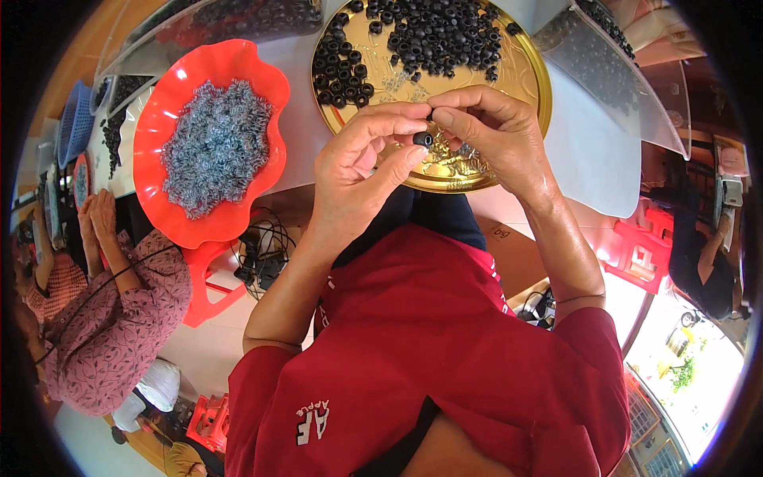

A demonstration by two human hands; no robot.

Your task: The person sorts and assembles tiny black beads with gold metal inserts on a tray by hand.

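The left hand [358, 163] is pinching a small black ring-shaped piece [423, 139] between thumb and forefinger, its grip pressed together on it. The right hand [486, 131] is meeting it at 3 o'clock, fingertips [442, 118] closing over the same piece from above. Both are hovering above the near rim of a gold round tray [531, 60] heaped with black rings [413, 40] at 12 o'clock. At 9 o'clock, a red scalloped bowl [167, 87] of grey metal washers [213, 145] is sitting on the white table [298, 119].

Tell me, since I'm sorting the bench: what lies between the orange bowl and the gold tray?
Only bare white table separates the orange bowl from the gold tray, per the head view.
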